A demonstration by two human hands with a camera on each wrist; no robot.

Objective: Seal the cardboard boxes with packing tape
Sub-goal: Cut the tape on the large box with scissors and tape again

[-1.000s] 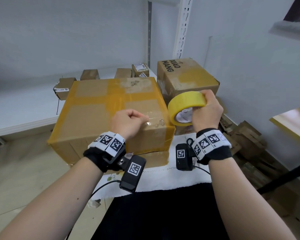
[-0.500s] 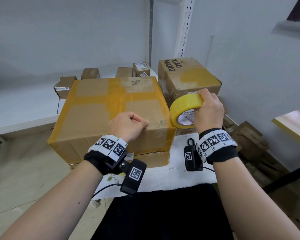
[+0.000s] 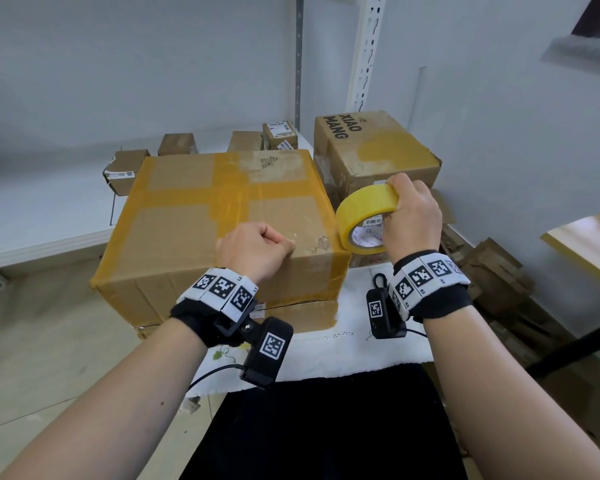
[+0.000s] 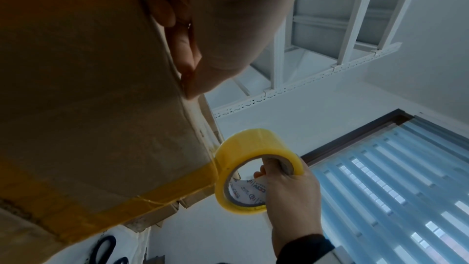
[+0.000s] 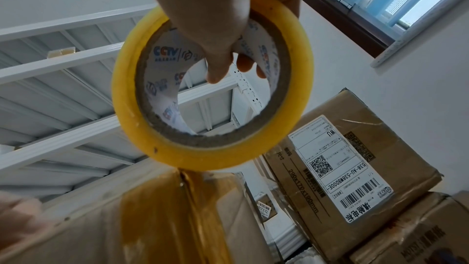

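Both hands curled: right hand (image 3: 413, 216) grips tape roll (image 3: 362, 216), left hand (image 3: 253, 249) presses box (image 3: 187, 237).

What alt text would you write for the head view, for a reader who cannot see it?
A person's right hand grips a yellow roll of packing tape at the near right corner of a large cardboard box, while the curled left hand rests on the box's near top edge. A second box printed XIAO MANG stands behind, beside smaller boxes on a white shelf.
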